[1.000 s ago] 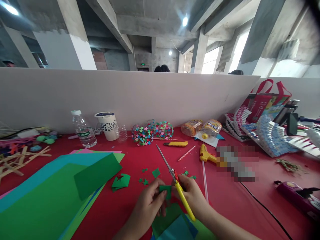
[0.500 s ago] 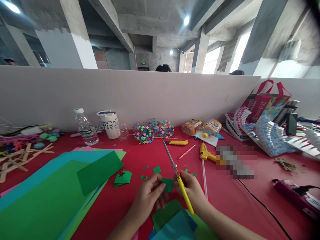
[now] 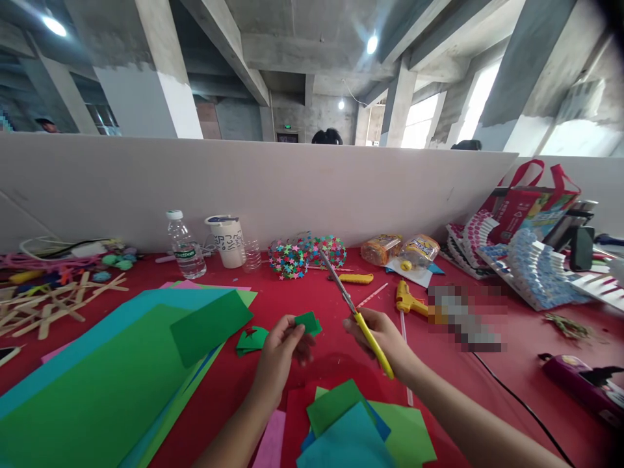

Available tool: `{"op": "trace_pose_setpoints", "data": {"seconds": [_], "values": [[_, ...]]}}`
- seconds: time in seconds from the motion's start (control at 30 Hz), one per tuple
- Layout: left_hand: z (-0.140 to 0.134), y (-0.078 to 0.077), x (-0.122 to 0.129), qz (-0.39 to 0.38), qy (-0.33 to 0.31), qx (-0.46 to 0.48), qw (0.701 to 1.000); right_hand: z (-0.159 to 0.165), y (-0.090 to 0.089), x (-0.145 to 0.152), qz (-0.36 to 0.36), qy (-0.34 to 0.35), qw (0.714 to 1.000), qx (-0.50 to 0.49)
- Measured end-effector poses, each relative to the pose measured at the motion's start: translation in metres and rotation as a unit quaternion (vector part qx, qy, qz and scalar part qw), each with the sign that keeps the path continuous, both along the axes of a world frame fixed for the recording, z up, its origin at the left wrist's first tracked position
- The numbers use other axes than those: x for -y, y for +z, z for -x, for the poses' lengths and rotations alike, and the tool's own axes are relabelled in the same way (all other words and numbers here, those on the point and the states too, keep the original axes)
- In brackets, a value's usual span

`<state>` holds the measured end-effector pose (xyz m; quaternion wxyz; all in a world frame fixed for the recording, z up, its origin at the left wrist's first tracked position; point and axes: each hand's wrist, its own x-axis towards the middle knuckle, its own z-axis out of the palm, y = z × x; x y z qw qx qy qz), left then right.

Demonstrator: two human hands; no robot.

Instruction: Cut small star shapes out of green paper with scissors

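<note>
Between thumb and fingers, my left hand (image 3: 283, 344) pinches a small piece of green paper (image 3: 306, 321). A second green scrap shows just behind that piece. My right hand (image 3: 377, 338) is wrapped round a pair of scissors (image 3: 355, 309) with yellow handles, the blades pointing up and away to the left. The scissors are apart from the held paper. Left of my left hand lies a small green paper stack (image 3: 251, 340) with a dark red mark on it. Below both hands is a loose pile of green and blue paper pieces (image 3: 348, 429).
Large coloured sheets (image 3: 112, 364) cover the left side. Along the back stand a water bottle (image 3: 186, 247), a white cup (image 3: 227, 240) and star-covered balls (image 3: 288, 259). A yellow cutter (image 3: 355, 278) and a glue gun (image 3: 409, 300) lie on the right, and wooden sticks (image 3: 58, 299) far left.
My left hand has moved left and up with the green paper, away from my right hand. The scissors have come away from the paper. The view has shifted slightly left.
</note>
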<state>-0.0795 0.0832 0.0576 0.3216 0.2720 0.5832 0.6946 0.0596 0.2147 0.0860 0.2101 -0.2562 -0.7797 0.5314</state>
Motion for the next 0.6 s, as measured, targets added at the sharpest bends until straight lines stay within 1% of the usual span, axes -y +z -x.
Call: {"op": "trace_pose_setpoints", "data": {"seconds": [0.07, 0.17, 0.27, 0.4, 0.47, 0.53, 0.6], "values": [[0.004, -0.001, 0.001, -0.008, 0.022, 0.018, 1.0, 0.0, -0.002, -0.007, -0.035, -0.002, 0.999, 0.03], [0.006, 0.0, 0.002, -0.019, 0.034, 0.041, 0.998, -0.006, -0.011, -0.014, -0.09, -0.011, 0.993, 0.074], [0.003, 0.002, 0.002, -0.035, 0.046, 0.058, 0.997, -0.017, -0.016, -0.015, -0.133, 0.015, 0.983, 0.123], [-0.001, 0.006, 0.002, -0.05, 0.057, 0.06, 0.995, -0.026, -0.011, -0.009, -0.184, 0.04, 0.966, 0.178], [-0.002, 0.008, 0.002, -0.055, 0.066, 0.063, 0.994, -0.028, -0.008, -0.004, -0.239, 0.069, 0.94, 0.234], [-0.004, 0.01, 0.003, -0.055, 0.072, 0.067, 0.994, -0.029, -0.005, 0.001, -0.275, 0.084, 0.921, 0.262], [-0.006, 0.012, 0.003, -0.057, 0.074, 0.071, 0.993, -0.03, -0.003, 0.007, -0.275, 0.094, 0.919, 0.265]]}}
